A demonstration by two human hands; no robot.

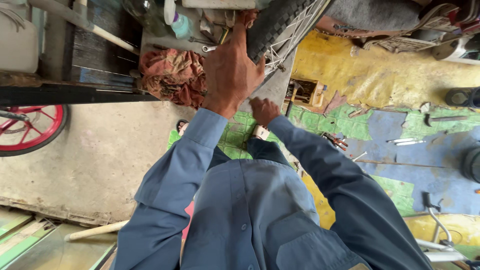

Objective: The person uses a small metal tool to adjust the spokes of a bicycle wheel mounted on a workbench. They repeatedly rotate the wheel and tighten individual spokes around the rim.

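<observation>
- Left hand point(231, 75), fingers spread, reaches up against the black knobbly bicycle tyre point(274, 22) with white spokes.
- Right hand point(264, 110) rests lower, on the grey bench edge point(278, 85).
- Crumpled red-orange cloth rag point(172, 75) lies just left of the left hand.
- Red spoked wheel point(30, 129) stands well apart, far left.
- Scattered hand tools point(336, 141) lie on the green, blue and yellow painted floor point(380, 80).

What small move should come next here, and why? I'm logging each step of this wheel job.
Probably close the left hand firmly on the knobby tyre to steady the wheel. That hand lies against the tread beside the white spokes, while the right hand hangs lower, apparently empty. A spanner lies nearby.
</observation>
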